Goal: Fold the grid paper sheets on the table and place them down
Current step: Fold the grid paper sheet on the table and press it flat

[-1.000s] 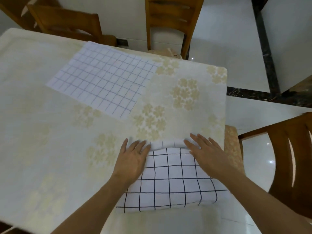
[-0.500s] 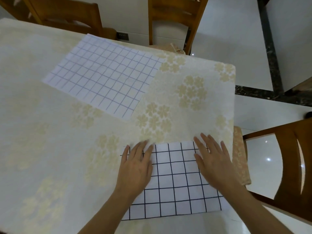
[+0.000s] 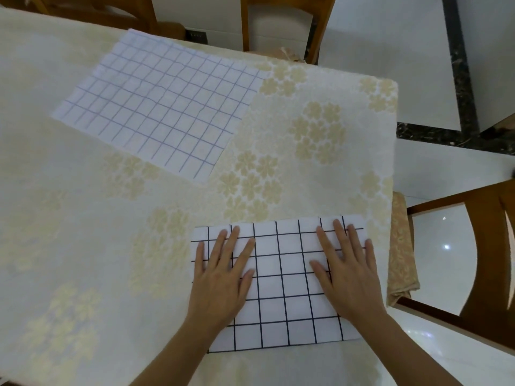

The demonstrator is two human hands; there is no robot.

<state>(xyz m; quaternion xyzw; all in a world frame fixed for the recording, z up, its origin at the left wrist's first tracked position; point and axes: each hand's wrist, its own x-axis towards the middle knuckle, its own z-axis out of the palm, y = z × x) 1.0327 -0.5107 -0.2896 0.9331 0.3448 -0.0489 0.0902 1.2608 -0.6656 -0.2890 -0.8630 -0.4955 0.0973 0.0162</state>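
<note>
The counter [image 3: 83,246], covered with a cream cloth with pale flowers, ends at the right side just beside the folded black-grid sheet [image 3: 281,291]. The right edge of this sheet lies near the counter's right edge, and its near edge is close to the front edge. To the left of it the cloth is wide and free. The second sheet, a blue-grid sheet [image 3: 158,107], lies flat and unfolded toward the far side, well apart from the folded one, its far corner near the counter's far edge. Wooden chairs stand around: one at the right [image 3: 479,260], one behind the far edge [image 3: 281,23].

Both hands lie flat on the folded sheet, palms down. The left hand [image 3: 223,274] presses on its left part, the fingers straight and spread. The right hand [image 3: 348,268] presses on its right part, also with straight fingers, gripping nothing
</note>
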